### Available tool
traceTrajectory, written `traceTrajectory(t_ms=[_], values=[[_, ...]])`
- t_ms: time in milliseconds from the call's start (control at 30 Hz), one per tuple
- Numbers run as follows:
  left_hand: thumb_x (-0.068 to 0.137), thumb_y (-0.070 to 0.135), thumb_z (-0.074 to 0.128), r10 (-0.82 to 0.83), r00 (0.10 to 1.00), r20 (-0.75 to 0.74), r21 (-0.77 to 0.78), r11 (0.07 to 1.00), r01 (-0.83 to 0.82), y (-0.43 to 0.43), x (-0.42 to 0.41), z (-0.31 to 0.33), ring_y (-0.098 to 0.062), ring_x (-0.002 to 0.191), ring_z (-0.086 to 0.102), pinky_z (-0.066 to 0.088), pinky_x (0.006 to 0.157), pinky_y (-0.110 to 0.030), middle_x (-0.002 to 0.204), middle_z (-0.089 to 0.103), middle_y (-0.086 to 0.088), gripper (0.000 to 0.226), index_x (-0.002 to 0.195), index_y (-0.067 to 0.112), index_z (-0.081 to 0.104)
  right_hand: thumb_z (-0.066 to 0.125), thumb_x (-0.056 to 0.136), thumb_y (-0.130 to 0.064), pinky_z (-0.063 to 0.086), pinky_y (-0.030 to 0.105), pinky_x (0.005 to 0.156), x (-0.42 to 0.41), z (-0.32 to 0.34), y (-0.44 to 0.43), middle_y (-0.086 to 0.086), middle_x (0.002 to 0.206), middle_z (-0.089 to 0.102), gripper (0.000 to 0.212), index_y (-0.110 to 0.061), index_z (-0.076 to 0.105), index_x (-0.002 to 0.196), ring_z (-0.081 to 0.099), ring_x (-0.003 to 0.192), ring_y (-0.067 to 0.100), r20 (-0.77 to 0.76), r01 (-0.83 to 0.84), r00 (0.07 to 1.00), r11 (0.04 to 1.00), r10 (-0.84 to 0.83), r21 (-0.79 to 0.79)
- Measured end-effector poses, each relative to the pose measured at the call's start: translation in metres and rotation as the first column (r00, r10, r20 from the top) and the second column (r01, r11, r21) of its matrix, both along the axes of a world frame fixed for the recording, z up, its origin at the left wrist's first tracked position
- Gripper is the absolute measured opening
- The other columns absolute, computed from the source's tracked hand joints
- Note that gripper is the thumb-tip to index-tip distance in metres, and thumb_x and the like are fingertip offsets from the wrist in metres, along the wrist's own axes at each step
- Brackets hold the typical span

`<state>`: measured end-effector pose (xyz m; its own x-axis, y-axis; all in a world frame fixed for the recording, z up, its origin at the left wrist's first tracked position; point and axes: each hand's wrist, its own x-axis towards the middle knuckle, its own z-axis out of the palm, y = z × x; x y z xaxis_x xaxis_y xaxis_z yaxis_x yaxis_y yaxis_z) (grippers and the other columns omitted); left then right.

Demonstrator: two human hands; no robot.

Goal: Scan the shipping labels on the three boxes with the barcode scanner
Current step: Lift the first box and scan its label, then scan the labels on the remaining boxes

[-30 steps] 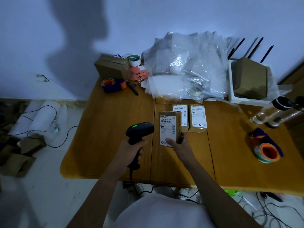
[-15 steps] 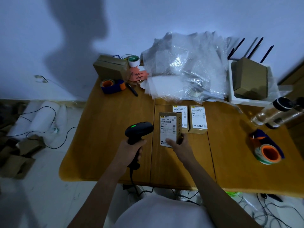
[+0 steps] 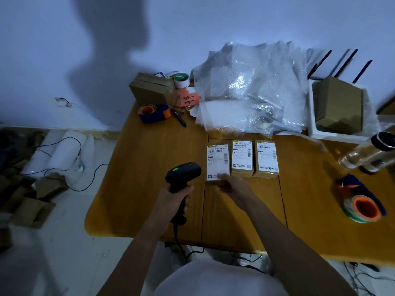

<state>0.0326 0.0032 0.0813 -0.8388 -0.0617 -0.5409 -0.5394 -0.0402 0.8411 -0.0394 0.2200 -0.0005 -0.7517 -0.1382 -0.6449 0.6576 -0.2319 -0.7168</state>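
Three small brown boxes lie side by side on the wooden table [image 3: 149, 167], white shipping labels facing up: the left box [image 3: 217, 159], the middle box [image 3: 242, 157] and the right box [image 3: 267, 157]. My left hand [image 3: 174, 199] grips the handle of the black barcode scanner [image 3: 183, 174]. A green light glows on the scanner's head, which sits just left of the left box. My right hand [image 3: 234, 188] holds the near end of the left box, thumb on the label's lower corner.
A heap of bubble wrap [image 3: 252, 90] lies behind the boxes. Back left are a cardboard box [image 3: 151, 88], tape rolls and a blue tape dispenser [image 3: 155, 112]. A white tray [image 3: 312, 129] holds another carton, and a clear bottle [image 3: 367, 152] and a second dispenser [image 3: 361, 204] lie to the right.
The left box was held tilted up toward the scanner; it now lies flat in line with the other two. The scanner hand has barely moved.
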Motion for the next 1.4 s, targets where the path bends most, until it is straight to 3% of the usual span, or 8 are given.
traceTrajectory(t_ms=[67,200,367,733,1000,1167,1267,1400], values=[[0.090,0.022,0.073,0.006,1.000,0.009,-0.003,1.000,-0.006,-0.001,-0.001,0.000,-0.017,0.050,0.053,0.047,0.053,-0.029,0.065,0.058,-0.006,0.014,0.088,0.011,0.066,0.076,0.088,-0.019,0.053,0.043,0.101,-0.008,-0.003,-0.004,0.020,0.123,0.067,0.037,-0.005,0.062,0.118,0.067,0.111,0.030,0.045,0.037,0.998,0.998,-0.034,-0.056],[0.091,0.022,0.073,0.007,1.000,0.017,-0.015,1.000,-0.007,0.000,-0.003,0.000,-0.016,0.049,0.053,0.048,0.052,-0.029,0.065,0.058,-0.007,0.014,0.090,0.009,0.067,0.078,0.087,-0.026,0.053,0.028,0.068,-0.019,-0.009,-0.014,0.018,0.119,0.068,0.045,-0.007,0.060,0.123,0.067,0.092,0.025,0.130,0.097,0.988,0.993,-0.088,-0.061],[0.091,0.022,0.073,0.003,0.998,0.058,-0.011,1.000,-0.003,0.000,-0.006,-0.005,-0.016,0.050,0.053,0.048,0.052,-0.028,0.065,0.058,-0.007,0.013,0.090,0.010,0.067,0.076,0.089,-0.028,0.050,0.026,0.059,-0.033,-0.017,-0.027,0.014,0.109,0.068,0.037,-0.012,0.061,0.118,0.065,0.082,0.021,0.238,0.196,0.956,0.978,-0.175,-0.068],[0.092,0.019,0.072,0.003,0.992,0.127,0.010,1.000,-0.004,0.010,-0.006,-0.007,-0.015,0.048,0.051,0.046,0.050,-0.027,0.062,0.056,-0.005,0.013,0.089,0.009,0.064,0.075,0.090,-0.026,0.057,0.041,0.089,-0.059,-0.042,-0.044,0.017,0.129,0.064,0.027,-0.011,0.062,0.108,0.063,0.116,0.030,0.357,0.474,0.848,0.861,-0.391,-0.185],[0.091,0.022,0.073,0.024,0.987,0.159,0.013,1.000,-0.027,0.010,-0.007,-0.009,-0.016,0.047,0.051,0.046,0.050,-0.029,0.061,0.057,-0.005,0.017,0.090,0.008,0.065,0.065,0.092,-0.054,0.057,0.045,0.093,-0.060,-0.042,-0.038,0.015,0.127,0.065,0.057,-0.013,0.053,0.130,0.068,0.109,0.033,0.356,0.253,0.908,0.966,-0.221,-0.044],[0.091,0.023,0.073,0.030,0.986,0.165,0.006,0.999,-0.031,0.014,-0.010,-0.008,-0.016,0.048,0.052,0.046,0.049,-0.028,0.062,0.058,-0.005,0.017,0.087,0.008,0.066,0.061,0.096,-0.052,0.056,0.045,0.092,-0.058,-0.039,-0.030,0.016,0.130,0.065,0.056,-0.012,0.052,0.135,0.069,0.098,0.030,0.353,0.231,0.912,0.973,-0.208,-0.024],[0.091,0.024,0.073,0.038,0.985,0.170,0.007,0.999,-0.039,0.015,-0.011,-0.008,-0.016,0.048,0.052,0.047,0.049,-0.027,0.062,0.058,-0.005,0.018,0.087,0.008,0.065,0.062,0.096,-0.051,0.057,0.044,0.095,-0.051,-0.034,-0.024,0.015,0.121,0.064,0.045,-0.016,0.054,0.122,0.069,0.094,0.028,0.338,0.166,0.927,0.986,-0.162,0.018],[0.090,0.026,0.074,0.026,0.989,0.148,-0.010,1.000,-0.025,0.017,-0.010,-0.008,-0.016,0.048,0.053,0.047,0.049,-0.027,0.062,0.059,-0.005,0.020,0.084,0.010,0.065,0.063,0.096,-0.049,0.051,0.028,0.059,-0.042,-0.031,-0.011,0.007,0.092,0.058,0.034,-0.016,0.056,0.097,0.057,0.066,0.015,0.327,0.002,0.944,0.991,-0.046,0.134]])
